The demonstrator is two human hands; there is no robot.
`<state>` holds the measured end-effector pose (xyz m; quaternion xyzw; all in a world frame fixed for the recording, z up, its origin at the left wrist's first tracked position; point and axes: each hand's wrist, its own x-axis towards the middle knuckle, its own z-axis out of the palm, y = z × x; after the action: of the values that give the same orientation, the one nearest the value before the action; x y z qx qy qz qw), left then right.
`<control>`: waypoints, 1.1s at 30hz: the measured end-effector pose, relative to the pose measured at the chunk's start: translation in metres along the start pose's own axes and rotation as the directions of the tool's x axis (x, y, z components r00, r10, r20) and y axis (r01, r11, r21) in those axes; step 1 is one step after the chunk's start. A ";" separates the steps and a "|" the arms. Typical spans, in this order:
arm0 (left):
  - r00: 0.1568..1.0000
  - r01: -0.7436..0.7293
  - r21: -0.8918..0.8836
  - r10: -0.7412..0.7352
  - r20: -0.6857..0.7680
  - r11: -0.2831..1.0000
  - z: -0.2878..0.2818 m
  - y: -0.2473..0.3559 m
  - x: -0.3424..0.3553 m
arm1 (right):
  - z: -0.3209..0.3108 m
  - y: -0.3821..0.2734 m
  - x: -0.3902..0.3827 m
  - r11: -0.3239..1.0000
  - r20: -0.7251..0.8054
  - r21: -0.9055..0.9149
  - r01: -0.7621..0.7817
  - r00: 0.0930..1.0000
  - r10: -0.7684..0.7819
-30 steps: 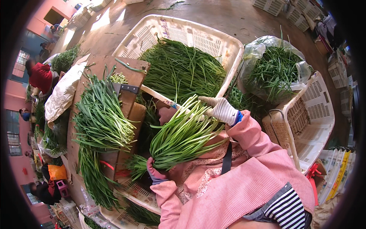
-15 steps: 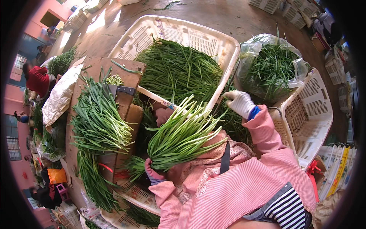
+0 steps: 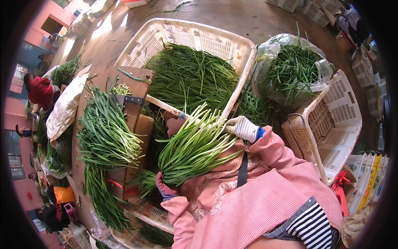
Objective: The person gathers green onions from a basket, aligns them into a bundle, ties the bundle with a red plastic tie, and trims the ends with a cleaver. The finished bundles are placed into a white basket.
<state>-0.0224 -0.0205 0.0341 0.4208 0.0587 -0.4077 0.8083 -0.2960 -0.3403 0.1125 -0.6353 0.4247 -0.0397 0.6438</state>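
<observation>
A large bunch of garlic chives [image 3: 195, 149] lies across my lap, its pale stalk ends fanned up and to the right. My left hand [image 3: 166, 185], in a purplish glove, is wrapped round its leafy lower end. In a white knit glove, my right hand [image 3: 244, 128] has its fingers pressed together at the outer stalk ends on the bunch's right side. The fingertips are partly hidden among the stalks. Left of the bunch, another heap of chives [image 3: 105, 133] rests on a wooden board [image 3: 143, 81], beside a dark-handled knife [image 3: 133, 99].
A white plastic crate [image 3: 244, 50] full of chives stands ahead. To its right are a clear bag [image 3: 265, 54] of loose greens and another white crate [image 3: 340, 103] on its side. A white sack [image 3: 68, 106] lies at the left. Co-workers sit at the far left.
My right hand has moved left and slightly down, from beside the bag to the bunch's stalk ends. Its fingers have come together. My left hand keeps its hold in nearly the same place.
</observation>
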 end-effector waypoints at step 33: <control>0.991 0.041 -0.128 -0.024 0.129 0.991 0.012 -0.018 0.011 | -0.016 0.015 -0.055 0.990 -0.190 0.105 -0.096 0.975 0.114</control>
<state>-0.0311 -0.0417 0.0252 0.3391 0.0404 -0.4423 0.8293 -0.3476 -0.3177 0.1295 -0.5736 0.5164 -0.0878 0.6298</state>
